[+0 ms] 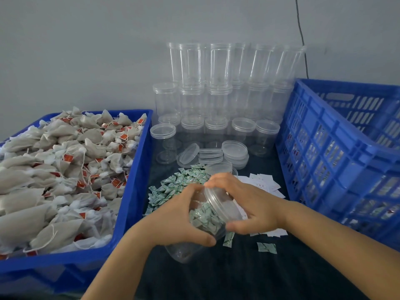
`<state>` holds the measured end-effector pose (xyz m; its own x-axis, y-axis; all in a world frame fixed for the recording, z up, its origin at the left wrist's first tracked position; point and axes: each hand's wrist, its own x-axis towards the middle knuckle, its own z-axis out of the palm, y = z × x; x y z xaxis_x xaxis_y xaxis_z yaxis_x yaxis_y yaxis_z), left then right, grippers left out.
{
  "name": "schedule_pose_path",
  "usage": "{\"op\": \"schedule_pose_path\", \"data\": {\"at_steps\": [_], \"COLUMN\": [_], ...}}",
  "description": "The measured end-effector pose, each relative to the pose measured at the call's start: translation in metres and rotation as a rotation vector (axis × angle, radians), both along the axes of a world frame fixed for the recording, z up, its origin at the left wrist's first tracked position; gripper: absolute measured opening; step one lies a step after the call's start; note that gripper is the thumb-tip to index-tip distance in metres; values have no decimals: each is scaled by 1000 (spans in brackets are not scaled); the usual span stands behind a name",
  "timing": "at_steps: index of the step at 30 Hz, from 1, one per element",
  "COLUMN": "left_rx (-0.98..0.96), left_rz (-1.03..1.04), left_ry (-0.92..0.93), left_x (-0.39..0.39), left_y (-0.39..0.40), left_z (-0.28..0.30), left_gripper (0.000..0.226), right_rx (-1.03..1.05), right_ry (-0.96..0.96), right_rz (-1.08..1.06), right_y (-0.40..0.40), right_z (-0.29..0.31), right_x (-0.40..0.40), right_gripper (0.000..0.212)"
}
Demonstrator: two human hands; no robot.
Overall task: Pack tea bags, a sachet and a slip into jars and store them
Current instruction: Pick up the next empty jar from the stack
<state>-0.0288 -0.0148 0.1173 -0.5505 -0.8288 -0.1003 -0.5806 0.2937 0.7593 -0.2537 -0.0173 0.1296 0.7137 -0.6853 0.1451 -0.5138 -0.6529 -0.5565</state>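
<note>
Biggest thing here is the dark table (270, 267), with a pale wall behind it. On the left sits a blue tub (129, 213) heaped with tea bags (54, 169), beige pouches with strings and little red tags. On the right there's a slatted blue crate (324, 148), and you can just make out some stuff through the slats, though I can't tell what.

Against the wall in the middle is a stack of clear jars (220, 87), several rows high, most with lids on. In front of them is a small pile of loose lids (234, 151), a couple leaning on each other.

Nearer the person, a heap of green-and-white sachets (173, 184) is spread on the table, touching the tub's side. Just to the right of that are some white paper slips (265, 184), partly hidden behind the hands. A few stray sachets lie on the table below the right hand.

The jar being worked on (207, 215) is tilted over, mouth pointing up and away, base low near the table. Through the clear wall you can see sachets. The left hand (173, 219) wraps round the body, thumb along the lower side. The right hand (251, 204) has fingers curled round the lid (218, 197) at the mouth, thumb underneath.
</note>
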Motion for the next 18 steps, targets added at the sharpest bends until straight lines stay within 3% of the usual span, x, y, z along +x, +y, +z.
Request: {"op": "schedule_pose_path", "data": {"at_steps": [6, 7, 9, 12, 14, 16, 18], "left_rx": [-33, -61, -201, -645, -876, -998, -1066], "left_rz": [10, 52, 148, 245, 261, 281, 289], "left_ry": [-126, -128, -165, -367, -443, -447, -434], "left_x": [1, -2, -8, -19, -26, -29, -30], "left_y": [6, 8, 12, 21, 25, 27, 27], "left_z": [-5, -8, -14, -23, -31, -41, -49], "left_gripper": [90, 92, 99, 97, 85, 79, 83], "right_rx": [-318, -234, 139, 622, 880, 1042, 1074], "right_ry": [186, 204, 96, -242, -326, -333, -323], "right_rz": [132, 109, -52, -392, -550, -580, -566], "right_y": [0, -1, 0, -3, -6, -6, -3], "right_z": [-13, -15, -16, -8, -5, -7, -10], "right_x": [-12, -13, -13, -3, 2, 7, 11], "right_gripper": [108, 119, 127, 118, 115, 99, 77]}}
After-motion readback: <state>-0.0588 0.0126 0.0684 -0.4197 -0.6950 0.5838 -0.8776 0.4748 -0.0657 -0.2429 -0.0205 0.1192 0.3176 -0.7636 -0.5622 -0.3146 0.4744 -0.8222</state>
